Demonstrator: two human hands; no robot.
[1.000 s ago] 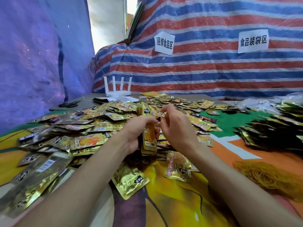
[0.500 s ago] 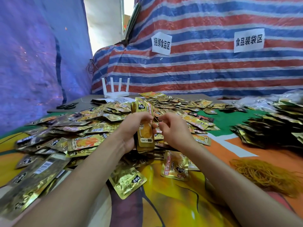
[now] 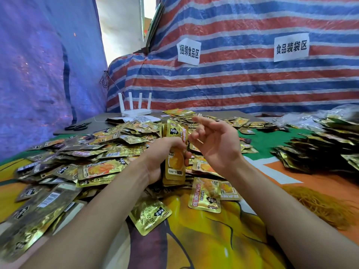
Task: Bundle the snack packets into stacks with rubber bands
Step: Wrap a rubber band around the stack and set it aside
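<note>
The left hand (image 3: 163, 158) grips a stack of snack packets (image 3: 175, 152) around its middle and holds it standing up. The gold packets are pressed flat together. The right hand (image 3: 215, 141) is just beside the top of the stack, palm turned up, with its fingers curled. A thin yellow rubber band (image 3: 200, 141) seems to be hooked on those fingers, but it is blurry and hard to see. Just under the hands, two single packets (image 3: 206, 195) lie on the bright yellow and orange cloth of the bench (image 3: 204, 245), and one more packet (image 3: 150, 214) lies between the two arms. To the left of the left hand and beyond both hands is a big heap of loose packets (image 3: 97, 154). To the right of the right arm is a fuzzy pile of rubber bands (image 3: 322, 206). Farther out on that side is a darker mound of packets (image 3: 320, 150). Far beyond the left hand lie black scissors (image 3: 77, 126) and a white router (image 3: 134, 111) with four sticks pointing up. Behind everything hangs a red, white and blue striped sheet (image 3: 233, 84) with two paper signs (image 3: 188, 52) on it.
</note>
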